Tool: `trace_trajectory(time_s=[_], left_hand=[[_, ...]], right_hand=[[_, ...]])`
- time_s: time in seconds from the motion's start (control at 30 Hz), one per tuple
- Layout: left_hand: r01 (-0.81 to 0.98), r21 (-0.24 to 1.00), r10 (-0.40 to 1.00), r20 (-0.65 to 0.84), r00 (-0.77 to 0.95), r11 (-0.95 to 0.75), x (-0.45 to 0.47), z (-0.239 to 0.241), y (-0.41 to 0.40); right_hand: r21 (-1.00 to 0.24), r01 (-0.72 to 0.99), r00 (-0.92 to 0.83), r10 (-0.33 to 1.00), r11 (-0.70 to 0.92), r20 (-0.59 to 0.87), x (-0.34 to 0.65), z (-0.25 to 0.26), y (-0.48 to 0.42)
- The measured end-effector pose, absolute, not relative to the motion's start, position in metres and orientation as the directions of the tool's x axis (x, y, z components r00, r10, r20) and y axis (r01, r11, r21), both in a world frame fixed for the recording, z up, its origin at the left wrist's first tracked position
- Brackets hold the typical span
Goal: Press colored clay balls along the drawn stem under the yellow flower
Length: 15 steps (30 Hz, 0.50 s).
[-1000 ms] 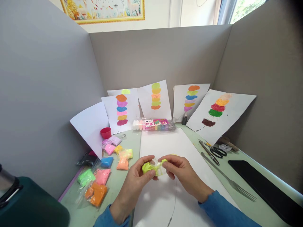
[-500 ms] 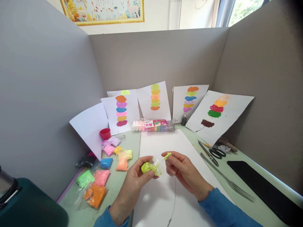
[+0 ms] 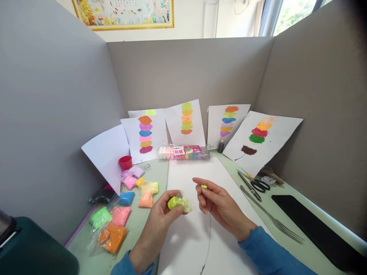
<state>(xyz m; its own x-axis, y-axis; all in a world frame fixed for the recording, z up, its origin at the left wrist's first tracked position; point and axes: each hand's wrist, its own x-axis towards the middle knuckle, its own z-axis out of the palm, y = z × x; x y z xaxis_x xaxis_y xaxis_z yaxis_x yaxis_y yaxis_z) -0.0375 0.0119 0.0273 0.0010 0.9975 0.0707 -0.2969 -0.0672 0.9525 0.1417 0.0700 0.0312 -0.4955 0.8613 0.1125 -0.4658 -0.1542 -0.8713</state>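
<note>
Lime-yellow soft clay in a crumpled clear plastic wrapper (image 3: 175,203) sits in the left hand (image 3: 164,214), above the long white paper sheet (image 3: 183,248), with the thumb and fingers clamped around it. Just to the right, the right hand (image 3: 219,204) has its thumb and fingers together on a tiny lime-yellow lump of clay (image 3: 203,186), the index finger reaching out past it; the two hands are apart. Below them a thin dark line (image 3: 209,238) runs down the sheet toward the near edge; whether it is drawn or a thread, I cannot tell. On the pale green tabletop (image 3: 159,172) to the left lie clear bags of coloured clay, among them a peach-orange packet (image 3: 145,200), a blue packet (image 3: 126,198), a bright green packet (image 3: 100,217) and a deep orange packet (image 3: 114,240) nearest, with a small red cup (image 3: 125,162) farther back. To the right are black-handled scissors (image 3: 260,186), a long silver metal fork (image 3: 282,227) and a flat black strip (image 3: 312,229). At the far end of the sheet lies a clear package with a pink label (image 3: 187,152), in front of white papers with stacked colour patches (image 3: 200,130), backed by a grey panel (image 3: 186,72).
</note>
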Motion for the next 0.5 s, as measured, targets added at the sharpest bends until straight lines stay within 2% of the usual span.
trace_trajectory(time_s=[0.23, 0.5], left_hand=[[-0.316, 0.947, 0.998, 0.045, -0.035, -0.054, -0.0362, 0.0337, 0.0091], [-0.352, 0.935, 0.999, 0.049, -0.009, -0.049, -0.0371, 0.0329, 0.0096]], right_hand=[[-0.875, -0.446, -0.56, 0.821, -0.187, 0.109, 0.1413, 0.0341, 0.0683], [-0.967, -0.24, -0.516, 0.855, -0.08, 0.057, 0.1408, 0.0291, 0.0703]])
